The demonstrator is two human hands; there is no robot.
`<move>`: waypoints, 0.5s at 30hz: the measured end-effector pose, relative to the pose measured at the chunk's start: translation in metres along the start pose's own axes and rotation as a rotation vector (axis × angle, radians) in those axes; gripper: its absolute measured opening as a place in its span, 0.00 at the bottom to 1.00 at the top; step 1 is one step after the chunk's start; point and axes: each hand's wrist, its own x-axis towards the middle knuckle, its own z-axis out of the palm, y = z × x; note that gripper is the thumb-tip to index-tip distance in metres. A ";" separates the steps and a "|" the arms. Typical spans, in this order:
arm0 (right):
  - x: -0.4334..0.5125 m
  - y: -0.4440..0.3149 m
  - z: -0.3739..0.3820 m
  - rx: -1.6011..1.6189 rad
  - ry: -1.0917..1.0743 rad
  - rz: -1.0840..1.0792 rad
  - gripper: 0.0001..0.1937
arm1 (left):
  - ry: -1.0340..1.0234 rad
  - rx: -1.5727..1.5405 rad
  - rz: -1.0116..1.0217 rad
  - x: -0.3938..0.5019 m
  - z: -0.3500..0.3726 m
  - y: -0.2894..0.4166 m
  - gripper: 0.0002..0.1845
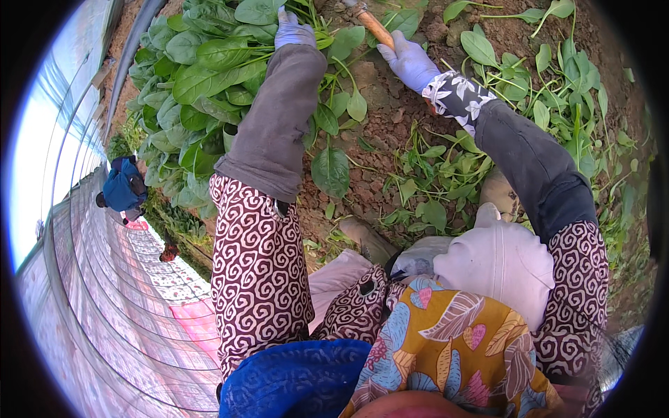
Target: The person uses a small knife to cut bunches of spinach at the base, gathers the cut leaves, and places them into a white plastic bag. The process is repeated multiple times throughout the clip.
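My left hand (293, 32), in a thin purple glove, reaches into the broad leaves of a dense row of spinach plants (209, 62). Leaves and stems lie against it on both sides; its fingertips are partly hidden, so I cannot tell whether it grips them. In the same kind of glove, my right hand (413, 62) is closed around the wooden handle (375, 27) of a hand tool. A metal collar shows at the handle's far end, and the working end is cut off by the top of the view. Bare brown soil (366, 157) lies between my arms.
Loose leaves and stems (434, 172) litter the soil before my boots (368, 237). More cut-looking greens (569, 99) lie at the right. A grey hose or pipe (128, 57) runs along the bed's left side. Beyond are greenhouse hoops with plastic film (104, 292) and a person in blue (124, 183).
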 end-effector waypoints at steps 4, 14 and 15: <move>-0.004 0.002 0.001 0.029 -0.046 -0.001 0.18 | -0.003 -0.013 0.005 -0.003 0.000 -0.002 0.24; -0.051 0.011 -0.022 0.022 -0.103 0.066 0.17 | 0.017 -0.024 0.008 -0.017 0.018 -0.004 0.21; -0.050 0.011 -0.025 0.043 -0.108 0.071 0.17 | 0.032 -0.010 0.002 -0.018 0.020 -0.003 0.21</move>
